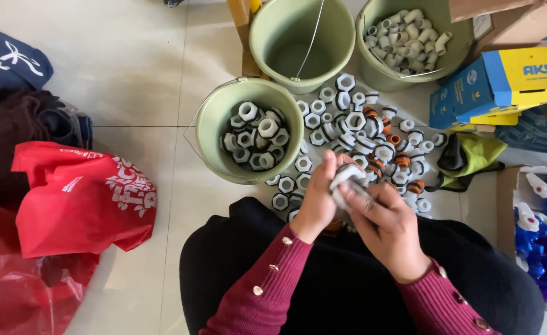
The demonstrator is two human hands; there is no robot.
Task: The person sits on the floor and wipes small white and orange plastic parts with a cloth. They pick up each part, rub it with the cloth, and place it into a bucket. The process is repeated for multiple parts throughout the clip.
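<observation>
Both hands meet at the centre of the frame, just below the middle. The left hand (318,201) and the right hand (382,220) are both closed on one white plastic fitting (346,177), fingers wrapped round it from either side, above the person's dark lap.

Three pale green buckets stand in the upper half. The nearest bucket (214,118), left of centre, holds a heap of white hexagonal nuts (255,135), too many and too overlapped to count exactly. The middle bucket (273,31), at the top centre, shows only its bare bottom and a wire handle. The third bucket (372,68), at the upper right, is filled with small white tubular pieces (406,40).

On the tiled floor (131,62) between the buckets and the hands lies a loose spread of several dozen white nuts and fittings (341,118); about seven of them carry orange parts (402,159).

At the right edge a blue and yellow cardboard box (509,80) lies tilted, with a yellow-green cloth bag (478,155) below it and a carton of blue spray bottles (543,229) at the lower right. At the left lie a red plastic bag (81,198) with white print and dark folded clothing (7,62).
</observation>
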